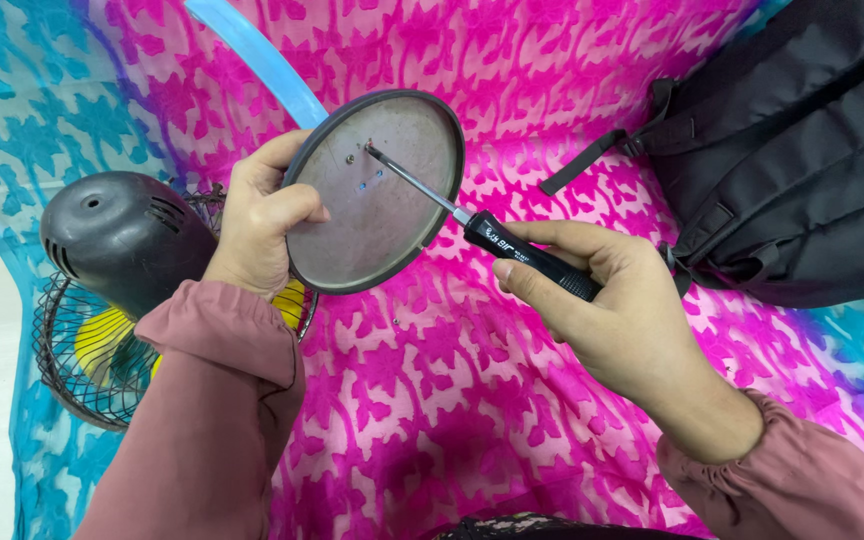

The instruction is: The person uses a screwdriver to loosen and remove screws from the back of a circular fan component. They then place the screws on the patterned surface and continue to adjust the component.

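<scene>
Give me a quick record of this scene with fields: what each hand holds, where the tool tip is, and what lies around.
left hand: left hand grips the edge of a round grey metal disc, held tilted
right hand: right hand holds a black-handled screwdriver
tool tip: on a screw near the disc's middle
loose part: a small screw lies on the cloth
surface: pink and blue patterned cloth
left side: small fan with dark motor housing, wire cage, yellow blades
upper right: black backpack

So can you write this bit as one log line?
left hand: holds round plate | right hand: holds screwdriver, tip on plate screw | fan: lying left
</scene>
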